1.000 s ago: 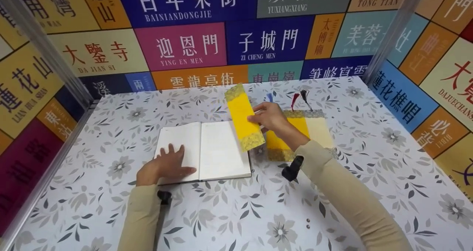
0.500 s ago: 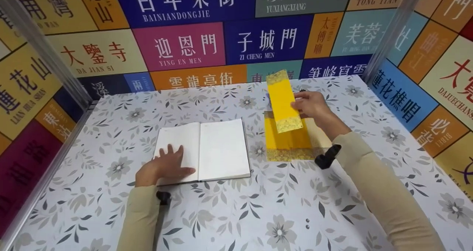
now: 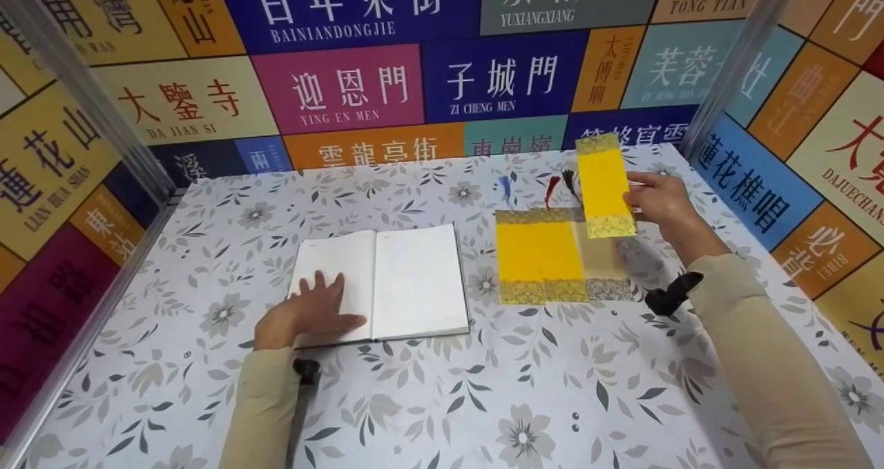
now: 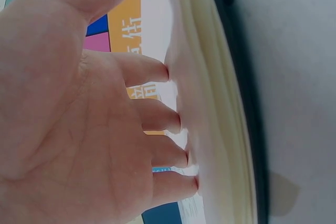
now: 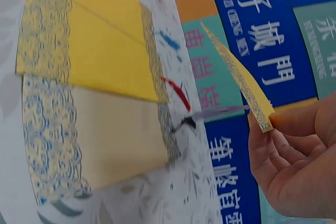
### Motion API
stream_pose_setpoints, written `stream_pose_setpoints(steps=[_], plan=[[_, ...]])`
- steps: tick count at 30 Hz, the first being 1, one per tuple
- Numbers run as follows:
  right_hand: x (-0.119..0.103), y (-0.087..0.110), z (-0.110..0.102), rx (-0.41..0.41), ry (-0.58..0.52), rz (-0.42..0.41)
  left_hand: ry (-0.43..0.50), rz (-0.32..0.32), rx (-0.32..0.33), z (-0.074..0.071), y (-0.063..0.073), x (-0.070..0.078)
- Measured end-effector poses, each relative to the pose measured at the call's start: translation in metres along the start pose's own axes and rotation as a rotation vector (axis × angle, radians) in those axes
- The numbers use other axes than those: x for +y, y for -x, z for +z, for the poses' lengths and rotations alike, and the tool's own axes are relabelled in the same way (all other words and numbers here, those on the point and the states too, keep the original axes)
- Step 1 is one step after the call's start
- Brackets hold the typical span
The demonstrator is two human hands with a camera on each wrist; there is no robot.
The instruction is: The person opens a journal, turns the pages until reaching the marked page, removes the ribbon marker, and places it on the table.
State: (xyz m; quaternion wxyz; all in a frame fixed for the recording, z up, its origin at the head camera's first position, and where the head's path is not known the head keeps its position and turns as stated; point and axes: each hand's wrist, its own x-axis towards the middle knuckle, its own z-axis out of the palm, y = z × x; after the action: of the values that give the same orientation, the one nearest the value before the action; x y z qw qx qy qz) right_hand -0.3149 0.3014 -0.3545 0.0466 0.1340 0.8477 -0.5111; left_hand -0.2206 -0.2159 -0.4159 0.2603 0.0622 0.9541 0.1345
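My left hand (image 3: 311, 310) rests with spread fingers on the left page of an open notebook (image 3: 418, 282); in the left wrist view its fingertips touch the paper. Above the table at the right, my right hand (image 3: 663, 203) pinches a yellow bookmark (image 3: 606, 186) by its side edge, between thumb and fingers. Both ends of that bookmark carry a patterned band. In the right wrist view it appears nearly edge-on, with a pale purple tassel (image 5: 220, 112) beside it. Below lie overlapping yellow bookmarks (image 3: 539, 248) and a cream bookmark (image 3: 604, 258), partly hidden by the held one.
Blue (image 3: 504, 187), red (image 3: 551, 191) and black tassels (image 3: 570, 182) extend from the far ends of the lying bookmarks. Floral cloth (image 3: 414, 400) covers the table. Panels with large printed characters (image 3: 338, 85) stand along its back and sides.
My right hand has carried the yellow bookmark rightward, away from the notebook's right page, past the yellow bookmarks to above the cream one. The left hand has stayed in place.
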Motion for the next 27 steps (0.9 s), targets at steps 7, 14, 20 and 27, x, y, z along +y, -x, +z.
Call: stream_pose_setpoints(steps=[7,14,20,27], plan=[[0.021,-0.011,-0.01,0.069,-0.035,0.039,-0.007,0.016,0.002,0.0,0.001,0.0],[0.034,-0.019,-0.018,0.056,-0.09,0.06,-0.019,0.013,0.0,0.0,-0.003,0.003],[0.04,-0.022,-0.03,0.029,-0.108,0.062,-0.028,0.021,0.006,0.0,-0.005,0.002],[0.064,-0.025,-0.042,-0.026,-0.04,0.164,-0.035,0.024,0.013,0.002,-0.003,-0.003]])
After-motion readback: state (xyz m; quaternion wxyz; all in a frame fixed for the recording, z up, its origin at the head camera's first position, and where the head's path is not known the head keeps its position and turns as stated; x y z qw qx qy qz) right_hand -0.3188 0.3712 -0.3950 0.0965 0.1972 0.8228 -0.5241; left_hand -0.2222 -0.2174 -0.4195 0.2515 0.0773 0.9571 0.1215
